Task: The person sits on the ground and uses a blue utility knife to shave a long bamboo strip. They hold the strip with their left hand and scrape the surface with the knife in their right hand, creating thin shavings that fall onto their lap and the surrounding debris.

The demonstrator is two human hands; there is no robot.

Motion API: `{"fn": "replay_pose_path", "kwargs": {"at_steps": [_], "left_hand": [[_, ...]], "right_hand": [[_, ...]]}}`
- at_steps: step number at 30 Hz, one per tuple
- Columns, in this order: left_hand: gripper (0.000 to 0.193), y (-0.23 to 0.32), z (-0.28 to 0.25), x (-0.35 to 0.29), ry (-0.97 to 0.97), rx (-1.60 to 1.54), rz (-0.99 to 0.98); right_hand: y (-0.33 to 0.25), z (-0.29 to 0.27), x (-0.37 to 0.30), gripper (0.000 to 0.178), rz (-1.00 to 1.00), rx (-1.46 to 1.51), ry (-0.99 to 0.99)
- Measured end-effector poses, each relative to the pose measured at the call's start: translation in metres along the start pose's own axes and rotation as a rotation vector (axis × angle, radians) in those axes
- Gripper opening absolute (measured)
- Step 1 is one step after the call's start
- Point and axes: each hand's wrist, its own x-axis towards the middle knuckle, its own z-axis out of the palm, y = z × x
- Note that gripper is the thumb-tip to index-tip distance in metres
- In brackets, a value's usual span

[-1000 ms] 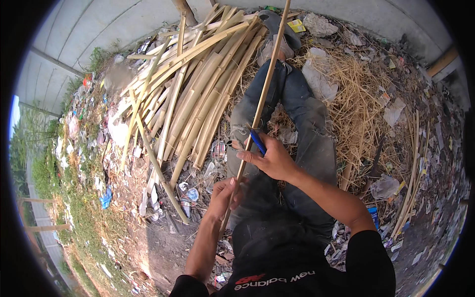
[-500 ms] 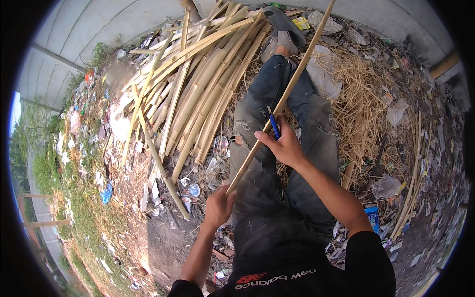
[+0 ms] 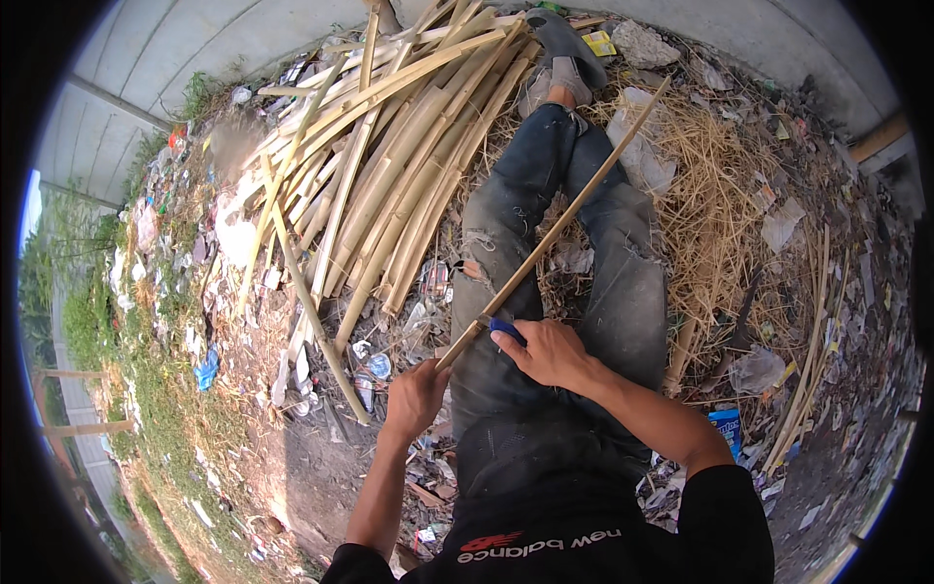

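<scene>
A long, narrow bamboo strip (image 3: 574,209) slants across my outstretched legs, its far end up and to the right. My left hand (image 3: 416,394) is closed round its near end. Close by, my right hand (image 3: 550,352) grips the blue handle of a knife (image 3: 508,331). The short blade meets the strip a little beyond my left fingers, and part of it is hidden. How deep the blade sits in the bamboo I cannot tell.
A heap of split bamboo pieces (image 3: 404,161) lies left of my feet, by a pale wall (image 3: 282,29). Dry straw-like shavings (image 3: 715,185) spread to the right of my legs. Thin strips (image 3: 803,360) lie farther right. Scattered litter covers the ground, with weeds (image 3: 92,316) at left.
My right hand and the knife have moved down along the strip, close to my left hand. The strip's far end has dropped nearer and swung slightly right.
</scene>
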Motion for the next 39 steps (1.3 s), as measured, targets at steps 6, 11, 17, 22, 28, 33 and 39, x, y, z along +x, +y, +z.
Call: {"fn": "replay_pose_path", "kwargs": {"at_steps": [6, 11, 17, 22, 28, 33, 39], "left_hand": [[0.021, -0.01, 0.0, -0.007, 0.034, -0.03, 0.058], [0.021, -0.019, 0.0, -0.009, -0.027, -0.023, 0.016], [0.022, -0.029, 0.002, -0.014, -0.005, -0.057, 0.031], [0.025, -0.027, -0.001, -0.009, -0.026, -0.071, 0.022], [0.02, -0.053, -0.011, -0.034, -0.018, -0.126, 0.022], [0.023, -0.058, 0.003, -0.03, 0.037, -0.071, 0.072], [0.017, -0.089, -0.004, -0.059, 0.012, -0.036, 0.003]], "right_hand": [[-0.002, 0.004, 0.009, 0.065, -0.004, -0.079, 0.031], [0.003, -0.017, 0.022, 0.068, 0.043, -0.049, 0.044], [-0.005, -0.01, 0.02, 0.067, -0.074, -0.05, -0.056], [-0.015, -0.002, 0.018, 0.064, -0.017, -0.08, -0.021], [0.029, -0.044, 0.045, 0.065, 0.061, -0.056, 0.134], [0.0, -0.038, 0.031, 0.067, -0.023, -0.14, -0.092], [0.014, -0.045, 0.042, 0.07, 0.042, -0.096, -0.003]]}}
